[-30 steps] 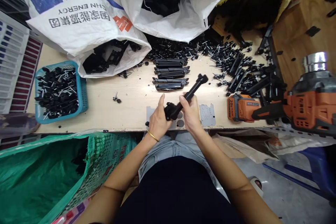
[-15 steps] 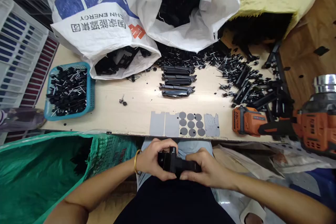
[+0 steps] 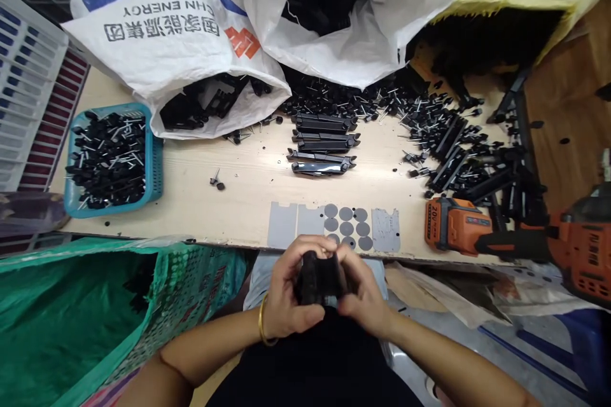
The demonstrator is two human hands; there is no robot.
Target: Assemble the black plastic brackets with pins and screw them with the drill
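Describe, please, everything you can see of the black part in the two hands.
The black part is dark, bulky and plastic-looking, with a rounded, raised section toward the left hand. It is held off the near edge of the bench, in front of the dark top, clasped between the left hand and right hand. The hands cover much of it, and blur leaves its finer details unclear.

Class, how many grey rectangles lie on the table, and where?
3: left of the discs, a rectangle and another partly hidden by the left hand; right of the discs, a third.
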